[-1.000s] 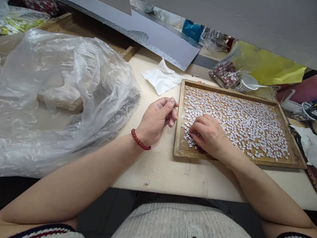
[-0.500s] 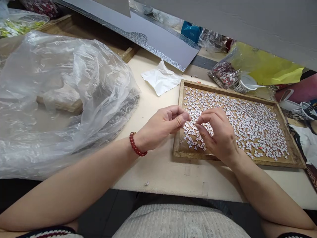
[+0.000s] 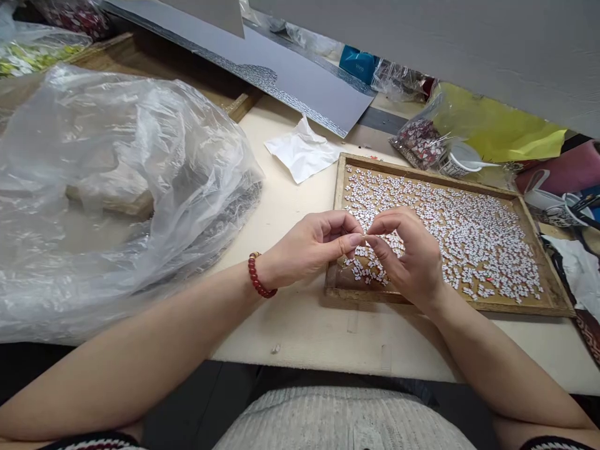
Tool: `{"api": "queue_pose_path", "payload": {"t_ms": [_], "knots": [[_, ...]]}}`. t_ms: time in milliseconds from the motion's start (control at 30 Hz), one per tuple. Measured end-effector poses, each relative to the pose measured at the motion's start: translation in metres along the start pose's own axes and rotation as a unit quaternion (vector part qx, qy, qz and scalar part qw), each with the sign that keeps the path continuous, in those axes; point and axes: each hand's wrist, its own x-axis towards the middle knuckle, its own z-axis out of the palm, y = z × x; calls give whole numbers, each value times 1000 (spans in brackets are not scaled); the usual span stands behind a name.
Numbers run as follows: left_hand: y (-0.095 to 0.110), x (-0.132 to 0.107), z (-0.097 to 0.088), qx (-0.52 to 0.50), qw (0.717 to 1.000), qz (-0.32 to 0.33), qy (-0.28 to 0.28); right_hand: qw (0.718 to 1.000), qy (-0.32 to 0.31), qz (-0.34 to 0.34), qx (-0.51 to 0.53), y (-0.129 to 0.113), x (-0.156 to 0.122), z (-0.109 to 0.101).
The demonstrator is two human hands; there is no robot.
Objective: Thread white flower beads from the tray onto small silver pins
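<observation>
Over the left part of a shallow wooden tray, my left hand and my right hand meet at the fingertips. Both are closed in a pinch, thumb against forefinger. Whatever sits between the fingertips is too small to make out. Many small white pieces, shaped a bit like bows or flowers, lie spread over the tray's brown bottom. A few reddish spots show among them. A red bead bracelet circles my left wrist.
A large clear plastic bag covers the left side of the table. A white tissue lies behind the tray's left corner. Behind it are a bag of red-and-white pieces, a white cup and a grey panel.
My two hands have come together, and their fingertips now touch or nearly touch. The view has shifted slightly; the tray and bags stay where they were.
</observation>
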Motion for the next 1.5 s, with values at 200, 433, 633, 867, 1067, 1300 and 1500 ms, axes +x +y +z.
{"api": "queue_pose_path", "payload": {"t_ms": [200, 433, 633, 867, 1067, 1300, 1500], "knots": [[-3, 1, 1, -19, 1000, 3, 2, 986, 11, 116, 115, -2, -3, 7], [-1, -1, 3, -38, 999, 1, 12, 976, 20, 138, 169, -2, -7, 13], [-3, 0, 3, -41, 999, -15, 11, 991, 24, 75, 105, 0, -3, 7], [-2, 4, 0, -115, 989, -7, 92, 999, -32, 25, -26, 11, -3, 7], [-6, 7, -4, -147, 983, 4, 111, 984, -124, 4, -126, 17, -7, 12], [-4, 5, -4, -143, 984, 1, 110, 967, -171, -24, -187, 15, -8, 14], [-5, 5, -4, -142, 981, 10, 129, 961, -186, -32, -202, 15, -8, 15]]}}
